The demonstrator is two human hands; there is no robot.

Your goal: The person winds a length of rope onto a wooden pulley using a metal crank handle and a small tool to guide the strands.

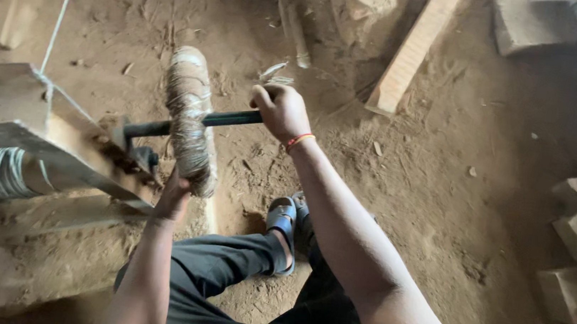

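Head view looking down, and we've got our right hand (281,111) with its fingers curled tight around the end of a dark green metal rod (196,122), fist fully wrapped on it. That rod runs left through a fat spool wound with pale fibre and shiny tape (191,122) and into a grey metal frame (34,139). Our left hand (173,200) sits right under the spool's lower end, touching it, but we can't tell how its fingers are set, they're hidden behind the spool. An orange thread bracelet (299,140) is on our right wrist. Further out, a blue sandal (282,224) rests on the dusty dirt floor (435,192), with a pale wooden plank (415,47) lying beyond.
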